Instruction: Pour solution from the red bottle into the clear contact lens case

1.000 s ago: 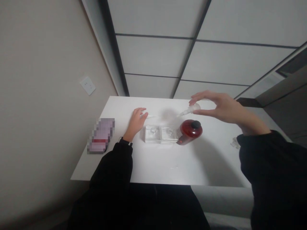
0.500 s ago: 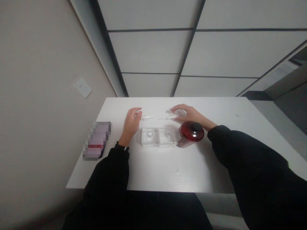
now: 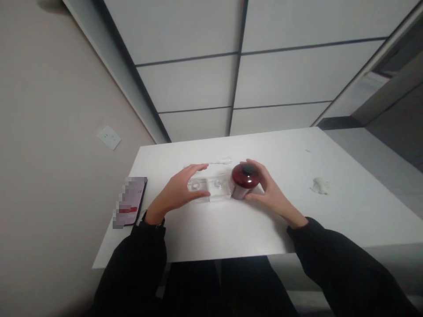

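Observation:
My left hand (image 3: 175, 191) spreads over the left end of a clear plastic two-compartment case (image 3: 218, 189), its thumb at the front edge and its fingers reaching past the far side. My right hand (image 3: 269, 191) curves around a dark red bottle with a black cap (image 3: 243, 180), fingers on its right side and thumb low at the front. Behind the case, a slim transparent dropper (image 3: 222, 161) lies on the table, touched by neither hand.
The white table (image 3: 211, 233) has a wall along its left side, with a wall socket (image 3: 109, 137) above. A phone with a blurred screen (image 3: 129, 201) lies near the left edge. A crumpled white tissue (image 3: 320, 186) sits at the right.
My right hand has left the dropper and moved onto the red bottle. My left hand has shifted from behind the case to over its left end. The view has tilted.

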`<state>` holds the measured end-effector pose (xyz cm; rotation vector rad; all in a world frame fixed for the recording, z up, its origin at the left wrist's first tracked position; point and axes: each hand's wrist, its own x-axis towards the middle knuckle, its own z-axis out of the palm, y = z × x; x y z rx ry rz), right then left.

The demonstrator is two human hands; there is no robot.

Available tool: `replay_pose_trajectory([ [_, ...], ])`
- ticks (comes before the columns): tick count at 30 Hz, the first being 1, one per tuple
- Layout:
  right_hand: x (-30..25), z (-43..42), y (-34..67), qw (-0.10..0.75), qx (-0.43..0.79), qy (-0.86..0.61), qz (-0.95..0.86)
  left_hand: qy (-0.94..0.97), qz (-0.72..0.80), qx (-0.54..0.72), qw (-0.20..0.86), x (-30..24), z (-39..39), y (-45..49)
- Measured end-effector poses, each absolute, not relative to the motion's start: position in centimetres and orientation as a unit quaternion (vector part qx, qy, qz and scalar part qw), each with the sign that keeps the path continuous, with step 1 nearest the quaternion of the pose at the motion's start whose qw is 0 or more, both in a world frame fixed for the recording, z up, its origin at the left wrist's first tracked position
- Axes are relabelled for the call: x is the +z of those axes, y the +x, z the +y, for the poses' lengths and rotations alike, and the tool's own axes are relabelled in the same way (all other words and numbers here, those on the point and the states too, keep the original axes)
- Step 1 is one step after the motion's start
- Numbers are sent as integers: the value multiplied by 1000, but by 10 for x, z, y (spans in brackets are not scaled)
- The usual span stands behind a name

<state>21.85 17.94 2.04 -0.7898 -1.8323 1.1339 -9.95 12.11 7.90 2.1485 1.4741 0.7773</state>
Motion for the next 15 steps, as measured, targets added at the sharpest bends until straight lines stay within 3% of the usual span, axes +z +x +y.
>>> replay_pose_trajectory([
  [5,16,176,212,411,467,-347,-702,823,532,138,140,89,118,-80],
  [15,17,178,212,409,488,-337,-694,810,557,118,142,88,116,-76],
])
